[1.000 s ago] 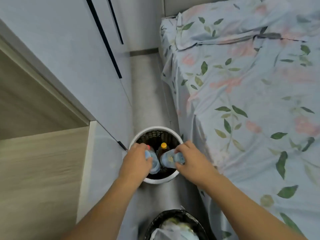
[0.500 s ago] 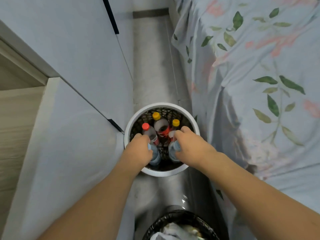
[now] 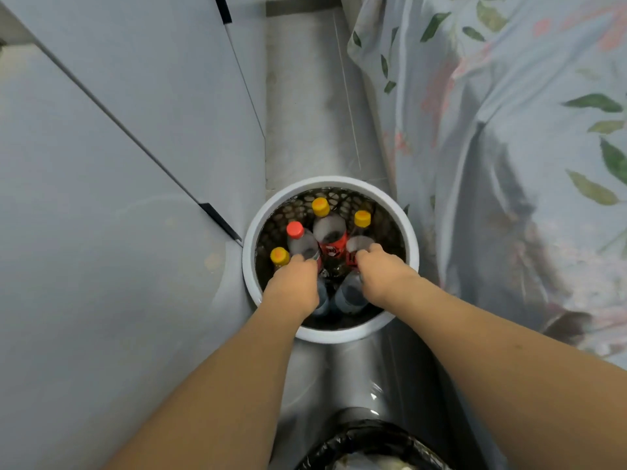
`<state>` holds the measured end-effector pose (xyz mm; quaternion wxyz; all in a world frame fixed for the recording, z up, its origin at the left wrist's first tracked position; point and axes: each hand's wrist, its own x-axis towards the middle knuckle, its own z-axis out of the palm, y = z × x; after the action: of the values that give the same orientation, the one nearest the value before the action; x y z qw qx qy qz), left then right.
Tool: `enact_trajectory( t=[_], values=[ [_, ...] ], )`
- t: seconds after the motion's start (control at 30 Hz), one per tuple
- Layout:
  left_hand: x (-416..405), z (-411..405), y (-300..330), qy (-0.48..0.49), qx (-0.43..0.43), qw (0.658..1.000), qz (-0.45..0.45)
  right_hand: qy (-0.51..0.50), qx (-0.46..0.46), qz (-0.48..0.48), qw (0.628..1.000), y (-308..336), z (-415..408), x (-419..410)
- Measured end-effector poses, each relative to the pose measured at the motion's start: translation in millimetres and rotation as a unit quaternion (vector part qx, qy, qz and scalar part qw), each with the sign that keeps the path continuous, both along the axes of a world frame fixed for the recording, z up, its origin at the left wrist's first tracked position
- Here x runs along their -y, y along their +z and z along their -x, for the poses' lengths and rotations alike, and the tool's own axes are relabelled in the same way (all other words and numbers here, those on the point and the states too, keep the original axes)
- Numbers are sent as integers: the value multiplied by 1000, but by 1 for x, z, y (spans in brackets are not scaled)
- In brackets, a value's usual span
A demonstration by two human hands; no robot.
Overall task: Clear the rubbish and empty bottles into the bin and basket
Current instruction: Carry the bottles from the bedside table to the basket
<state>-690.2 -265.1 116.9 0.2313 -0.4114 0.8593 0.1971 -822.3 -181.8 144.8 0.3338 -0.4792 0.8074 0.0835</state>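
I am seeing my left hand (image 3: 296, 287) and right hand (image 3: 382, 277) each gripping a clear bottle (image 3: 350, 293) down inside the white-rimmed basket (image 3: 412, 245), among capped bottles standing there, with the black-lined bin (image 3: 342, 442) nearer me.

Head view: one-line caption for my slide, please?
Both hands lower clear bottles into the white-rimmed basket beside the bed.
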Motion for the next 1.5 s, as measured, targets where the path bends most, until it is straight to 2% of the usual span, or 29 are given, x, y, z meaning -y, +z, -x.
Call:
enact_trajectory(
  t=[0.1,0.23,0.43,0.63,0.93,1.1,1.27,1.5],
  values=[
    [-3,-1,-14,-34,13,999,14,7,-8,13,1000,-17,-4,-2],
    [-1,6,-7,-34,25,999,12,12,-15,25,1000,-11,-6,-2],
    [-9,9,58,-25,-5,999,28,8,-5,131,991,69,9,-21],
    [-25,34,205,-17,-151,984,98,-51,-15,192,980,215,35,-51],
    [-90,59,525,-35,-281,946,155,-144,-41,303,941,522,44,-130],
    [-162,42,685,-75,-367,908,185,-181,-69,348,917,662,12,-212],
    [-219,27,751,-133,-403,890,169,-230,-113,369,894,734,-26,-284],
    [-275,28,778,-232,-408,871,143,-336,-152,342,864,761,-58,-379]
  ],
)
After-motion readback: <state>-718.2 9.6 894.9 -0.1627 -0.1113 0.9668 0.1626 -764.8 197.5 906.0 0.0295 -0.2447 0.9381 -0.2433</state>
